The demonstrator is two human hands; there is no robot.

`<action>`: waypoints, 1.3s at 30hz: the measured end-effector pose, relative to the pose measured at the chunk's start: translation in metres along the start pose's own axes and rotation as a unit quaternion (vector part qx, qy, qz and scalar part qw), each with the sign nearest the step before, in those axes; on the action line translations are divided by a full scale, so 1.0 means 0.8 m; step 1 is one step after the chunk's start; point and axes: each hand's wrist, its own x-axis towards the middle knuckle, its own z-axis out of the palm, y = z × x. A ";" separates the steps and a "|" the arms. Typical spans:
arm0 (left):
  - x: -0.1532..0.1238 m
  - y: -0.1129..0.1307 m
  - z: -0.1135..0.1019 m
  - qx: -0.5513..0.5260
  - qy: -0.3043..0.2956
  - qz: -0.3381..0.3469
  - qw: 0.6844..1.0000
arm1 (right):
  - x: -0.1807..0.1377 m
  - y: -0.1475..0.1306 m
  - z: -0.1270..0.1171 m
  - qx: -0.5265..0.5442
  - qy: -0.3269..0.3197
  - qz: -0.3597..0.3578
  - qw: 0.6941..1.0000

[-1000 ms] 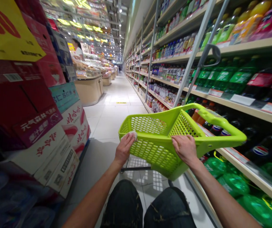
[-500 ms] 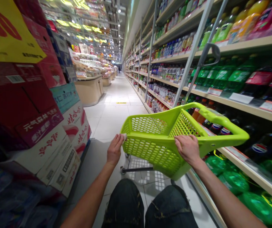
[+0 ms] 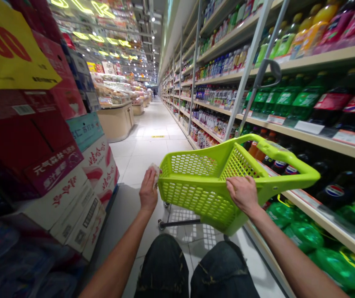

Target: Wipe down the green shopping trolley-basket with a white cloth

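A bright green plastic shopping cart (image 3: 196, 194) stands sideways before my knees, its basket walls full of holes and its handle loop at the right. My right hand (image 3: 242, 192) is closed over the near rim, roughly midway along the basket. At the cart's narrow left end is my left hand (image 3: 149, 190), with a crumpled whitish cloth or tissue (image 3: 155, 171) pressed between its palm and the basket's end. The fingers of that hand point up, held together. No goods show inside the part of the basket I can see.
Shelves of drink bottles (image 3: 298, 97) line the right side, close behind the cart handle. Stacked drink cartons (image 3: 68, 198) rise at the left under a yellow price sign (image 3: 13, 47). A tiled aisle floor (image 3: 140, 153) runs ahead past a display counter (image 3: 115, 120). A grey hook-like handle (image 3: 270, 72) hangs by the shelves.
My left hand has gone from curling over the rim's left end to standing upright against it, showing more of the whitish cloth. My right hand keeps its hold on the rim.
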 end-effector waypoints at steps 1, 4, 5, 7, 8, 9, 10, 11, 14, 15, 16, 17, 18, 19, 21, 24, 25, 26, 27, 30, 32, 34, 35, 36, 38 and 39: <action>0.009 0.006 0.007 -0.002 -0.023 0.000 1.000 | 0.000 0.000 0.000 0.002 0.004 -0.001 1.000; 0.013 0.036 0.035 -0.009 -0.110 0.013 0.994 | 0.000 -0.002 0.001 0.006 0.011 -0.004 1.000; 0.010 0.049 0.045 -0.015 -0.132 0.024 0.991 | 0.000 -0.003 0.001 0.005 0.012 -0.002 1.000; 0.005 0.076 0.060 -0.030 -0.162 0.057 0.985 | 0.000 -0.004 0.001 0.002 0.014 0.005 1.000; 0.005 0.087 0.064 -0.038 -0.176 0.077 0.981 | 0.000 -0.005 0.001 0.001 0.015 0.008 1.000; 0.006 0.093 0.065 -0.042 -0.189 0.094 0.977 | 0.000 -0.004 0.001 0.001 0.014 0.007 1.000; 0.007 0.094 0.064 -0.042 -0.200 0.103 0.973 | 0.000 -0.004 0.000 0.002 0.010 0.003 1.000; 0.010 0.090 0.060 -0.038 -0.207 0.104 0.972 | 0.000 -0.002 -0.001 0.006 0.005 -0.004 1.000; 0.019 0.051 0.040 0.000 -0.205 0.046 0.978 | 0.001 0.005 -0.007 0.006 -0.013 -0.017 1.000; 0.022 0.036 0.034 0.017 -0.194 0.008 0.981 | 0.002 0.008 -0.009 -0.003 -0.014 -0.009 1.000; 0.025 0.025 0.030 0.030 -0.184 -0.020 0.982 | 0.002 0.010 -0.010 -0.015 -0.011 0.002 1.000; 0.027 0.019 0.028 0.037 -0.179 -0.037 0.982 | 0.002 0.012 -0.012 -0.029 -0.008 0.013 0.999; 0.029 0.021 0.029 0.035 -0.178 -0.041 0.983 | 0.002 0.013 -0.013 -0.041 -0.005 0.022 0.999; 0.030 0.030 0.034 0.025 -0.183 -0.033 0.982 | 0.001 0.013 -0.013 -0.049 -0.003 0.027 0.998; 0.030 0.069 0.051 -0.012 -0.200 0.007 0.980 | 0.000 0.011 -0.012 -0.054 -0.001 0.027 0.998; 0.026 0.143 0.082 -0.067 -0.226 0.074 0.969 | -0.002 0.009 -0.010 -0.050 0.008 0.018 0.999; 0.024 0.161 0.088 -0.078 -0.228 0.088 0.967 | -0.002 0.011 -0.010 -0.048 0.009 0.011 0.999; 0.022 0.172 0.092 -0.085 -0.228 0.098 0.965 | -0.002 0.013 -0.011 -0.048 0.011 0.006 0.999; 0.020 0.176 0.092 -0.088 -0.227 0.101 0.965 | -0.002 0.017 -0.012 -0.051 0.017 0.006 0.999; 0.017 0.148 0.082 -0.068 -0.206 0.066 0.974 | -0.001 0.033 -0.019 -0.071 0.053 0.047 0.995; 0.019 0.123 0.075 -0.042 -0.177 0.019 0.983 | -0.002 0.043 -0.024 -0.082 0.060 0.069 0.992; 0.022 0.118 0.076 -0.027 -0.163 -0.009 0.986 | -0.003 0.048 -0.026 -0.082 0.050 0.067 0.993; 0.023 0.126 0.080 -0.028 -0.166 -0.007 0.986 | -0.004 0.049 -0.026 -0.080 0.046 0.065 0.994; 0.023 0.140 0.086 -0.033 -0.176 0.002 0.984 | -0.005 0.048 -0.026 -0.078 0.045 0.066 0.994; 0.023 0.177 0.101 -0.049 -0.196 0.034 0.979 | -0.006 0.046 -0.025 -0.073 0.049 0.071 0.994; 0.023 0.195 0.107 -0.055 -0.201 0.047 0.977 | -0.006 0.045 -0.025 -0.070 0.050 0.071 0.994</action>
